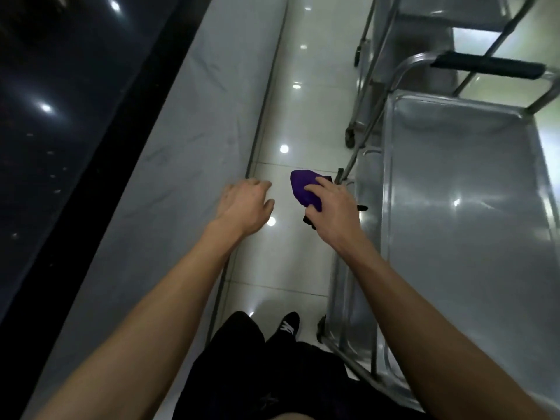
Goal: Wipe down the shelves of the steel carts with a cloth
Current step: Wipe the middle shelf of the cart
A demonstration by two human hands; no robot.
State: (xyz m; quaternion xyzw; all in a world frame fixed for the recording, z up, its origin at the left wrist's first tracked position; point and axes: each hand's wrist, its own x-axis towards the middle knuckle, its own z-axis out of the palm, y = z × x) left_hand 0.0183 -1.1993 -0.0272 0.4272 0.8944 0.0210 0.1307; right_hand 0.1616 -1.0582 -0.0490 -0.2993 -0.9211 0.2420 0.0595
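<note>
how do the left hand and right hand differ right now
The right hand grips a purple cloth; the left hand holds nothing, its fingers loosely curled. The right hand is beside the near steel cart, close to its left edge, while the left hand hangs over the glossy floor near the grey ledge. Both are bare, seen from the back, and extended forward.

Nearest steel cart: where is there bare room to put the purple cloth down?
The nearest cart's top shelf lies bare inside its raised rim, from the black-gripped push handle back toward the person. The right hand grips the purple cloth over the floor, off the shelf's left edge; the left hand holds nothing.
</note>
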